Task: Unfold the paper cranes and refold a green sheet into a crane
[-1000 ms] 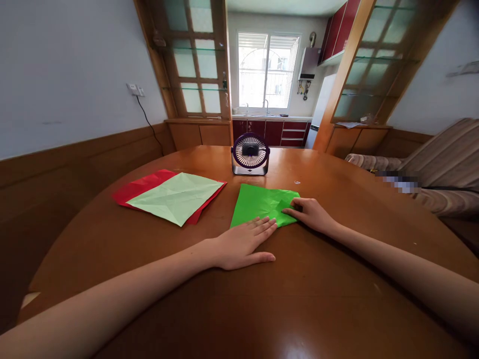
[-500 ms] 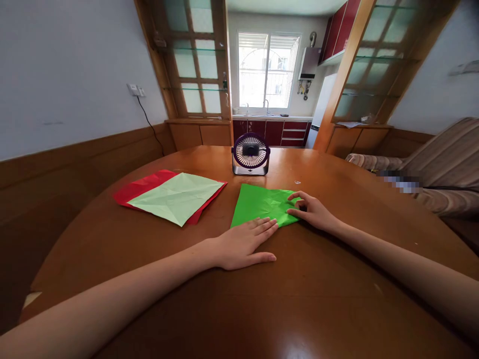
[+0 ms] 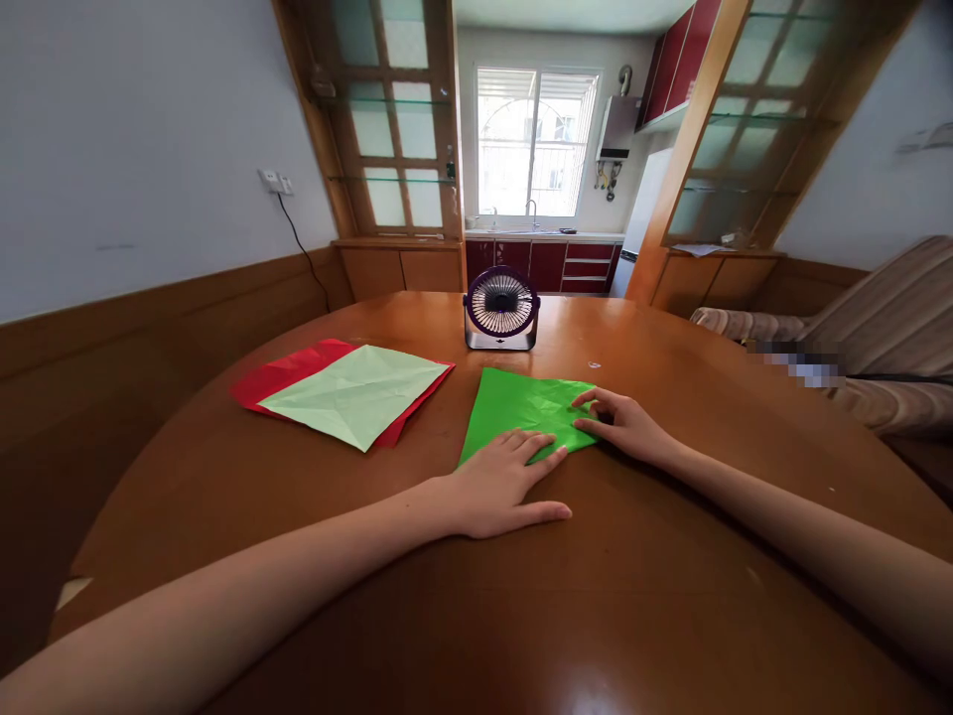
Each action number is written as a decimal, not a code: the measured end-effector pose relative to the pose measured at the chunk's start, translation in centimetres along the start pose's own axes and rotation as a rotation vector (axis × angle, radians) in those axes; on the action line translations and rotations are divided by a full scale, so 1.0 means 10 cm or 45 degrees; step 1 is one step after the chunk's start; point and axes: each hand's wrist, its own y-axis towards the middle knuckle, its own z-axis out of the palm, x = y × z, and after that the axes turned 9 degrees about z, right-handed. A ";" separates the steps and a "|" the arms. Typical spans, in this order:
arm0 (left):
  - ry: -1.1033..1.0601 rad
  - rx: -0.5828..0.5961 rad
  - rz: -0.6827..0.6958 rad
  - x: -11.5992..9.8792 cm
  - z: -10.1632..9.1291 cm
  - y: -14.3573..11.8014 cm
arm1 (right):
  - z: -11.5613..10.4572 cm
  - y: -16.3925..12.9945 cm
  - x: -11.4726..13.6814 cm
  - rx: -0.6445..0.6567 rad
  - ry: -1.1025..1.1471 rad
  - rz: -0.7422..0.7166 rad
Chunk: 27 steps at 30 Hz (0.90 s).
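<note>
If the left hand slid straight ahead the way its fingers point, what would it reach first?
Probably the right hand: the left hand lies flat on the bright green paper, fingers aimed right and away toward it, only paper between.

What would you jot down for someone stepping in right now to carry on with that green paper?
Left hand: flat, palm down, fingers on the near edge of the green paper, pinning it to the table.
Right hand: at the paper's right corner, fingers curled on the edge, nothing lifted clear.
The green paper lies flat, creased, in front of the small fan.
A pale green sheet lies on a red sheet to the left, untouched.
Done: creases are already in the green paper. Left: any fold at the right corner is barely begun; the other two sheets wait.
</note>
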 end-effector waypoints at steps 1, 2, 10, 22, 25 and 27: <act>-0.033 0.021 -0.012 0.00 0.00 -0.02 | 0.00 0.00 -0.01 -0.006 -0.015 -0.002; -0.065 0.044 -0.014 0.01 0.00 -0.05 | 0.00 0.00 -0.01 -0.007 -0.030 0.000; -0.103 0.059 0.002 0.10 -0.05 -0.38 | -0.01 -0.03 0.04 0.055 0.004 0.005; 0.180 -0.264 0.199 0.25 -0.14 -0.54 | 0.00 -0.04 0.05 0.054 -0.036 0.020; 0.171 -0.265 0.241 0.30 -0.17 -0.56 | 0.00 -0.05 0.06 0.056 -0.056 0.026; 0.161 -0.261 0.275 0.34 -0.19 -0.57 | 0.00 -0.05 0.06 0.057 -0.062 0.024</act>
